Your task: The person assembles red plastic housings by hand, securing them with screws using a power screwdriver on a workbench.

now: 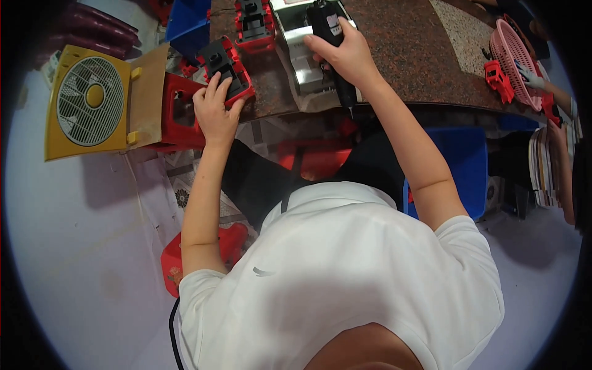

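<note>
My right hand (351,52) is wrapped round a black electric screwdriver (327,21), whose thin bit points toward me just past the table's near edge. Below and beside the tool is a shiny metal tray (296,46). With its fingers over the top and its thumb at the side, my left hand (216,111) grips the near end of a red-and-black plastic housing (219,58) at the table's left edge. A second similar housing (254,24) lies farther back, apart from both hands.
A yellow box fan (92,102) and a red stool (176,111) stand at the left, a blue bin (188,24) behind them. At the right are a pink basket (509,58), a red plastic part (496,80) and a co-worker's gloved hand (531,77). Another blue bin (459,166) sits below the table.
</note>
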Motion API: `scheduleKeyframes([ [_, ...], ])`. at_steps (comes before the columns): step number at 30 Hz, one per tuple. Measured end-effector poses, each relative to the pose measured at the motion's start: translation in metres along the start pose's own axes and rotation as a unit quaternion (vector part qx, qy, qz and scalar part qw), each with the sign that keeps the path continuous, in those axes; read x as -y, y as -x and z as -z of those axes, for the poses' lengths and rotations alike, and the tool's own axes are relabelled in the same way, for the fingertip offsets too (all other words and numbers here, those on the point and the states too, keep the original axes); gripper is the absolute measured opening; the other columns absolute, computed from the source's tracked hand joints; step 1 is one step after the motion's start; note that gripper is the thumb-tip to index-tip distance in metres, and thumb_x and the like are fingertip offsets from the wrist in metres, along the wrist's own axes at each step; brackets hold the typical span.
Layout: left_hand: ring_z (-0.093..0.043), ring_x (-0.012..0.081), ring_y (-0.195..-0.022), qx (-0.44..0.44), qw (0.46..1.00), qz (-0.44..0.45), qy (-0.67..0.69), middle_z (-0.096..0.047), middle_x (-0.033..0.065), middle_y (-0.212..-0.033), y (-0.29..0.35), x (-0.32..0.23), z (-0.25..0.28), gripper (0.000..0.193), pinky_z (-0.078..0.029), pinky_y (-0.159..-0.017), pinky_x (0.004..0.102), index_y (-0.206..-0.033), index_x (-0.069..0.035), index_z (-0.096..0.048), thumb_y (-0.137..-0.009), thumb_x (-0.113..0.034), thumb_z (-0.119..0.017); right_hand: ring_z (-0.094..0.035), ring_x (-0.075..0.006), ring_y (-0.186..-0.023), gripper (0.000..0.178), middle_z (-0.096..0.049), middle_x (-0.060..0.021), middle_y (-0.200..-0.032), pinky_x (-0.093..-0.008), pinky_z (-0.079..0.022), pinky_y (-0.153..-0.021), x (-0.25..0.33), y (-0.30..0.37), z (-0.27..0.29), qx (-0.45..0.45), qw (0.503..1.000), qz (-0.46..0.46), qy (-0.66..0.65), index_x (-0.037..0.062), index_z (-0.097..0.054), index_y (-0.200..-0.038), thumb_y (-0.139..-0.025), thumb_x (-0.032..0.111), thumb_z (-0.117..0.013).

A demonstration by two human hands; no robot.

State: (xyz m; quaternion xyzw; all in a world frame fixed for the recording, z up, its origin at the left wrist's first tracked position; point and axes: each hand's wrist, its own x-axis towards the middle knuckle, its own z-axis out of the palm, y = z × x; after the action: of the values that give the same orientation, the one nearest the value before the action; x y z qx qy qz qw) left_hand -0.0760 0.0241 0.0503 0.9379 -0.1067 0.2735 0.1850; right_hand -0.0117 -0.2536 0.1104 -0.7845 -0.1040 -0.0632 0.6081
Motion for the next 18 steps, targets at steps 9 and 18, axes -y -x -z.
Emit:
scheduleKeyframes([
  [9, -0.04, 0.0396, -0.127, -0.041, 0.998, -0.016, 0.045, -0.051, 0.0149, -0.136, -0.009, -0.015, -0.021, 0.044, -0.037, -0.102, 0.0478, -0.105, -0.007, -0.066, -0.07, -0.029, -0.081, -0.064, -0.0125, -0.057, 0.044, -0.066, -0.0067, -0.066, -0.0259, -0.051, -0.053, -0.01, -0.032, -0.016, -0.038, 0.998, 0.031, 0.031, 0.0019, -0.058, -0.085, -0.077, 0.041, -0.077],
  [18, -0.039, 0.0406, -0.129, -0.012, 0.998, -0.003, 0.065, -0.047, 0.0173, -0.138, 0.011, -0.031, -0.009, 0.05, -0.034, -0.105, 0.0481, -0.11, -0.007, -0.062, -0.068, -0.025, -0.082, -0.062, -0.0133, -0.061, 0.032, -0.062, -0.007, -0.073, -0.0279, -0.051, -0.053, 0.049, -0.009, 0.021, -0.05, 0.982, 0.139, -0.115, 0.0025, -0.052, -0.098, -0.088, 0.027, -0.069],
])
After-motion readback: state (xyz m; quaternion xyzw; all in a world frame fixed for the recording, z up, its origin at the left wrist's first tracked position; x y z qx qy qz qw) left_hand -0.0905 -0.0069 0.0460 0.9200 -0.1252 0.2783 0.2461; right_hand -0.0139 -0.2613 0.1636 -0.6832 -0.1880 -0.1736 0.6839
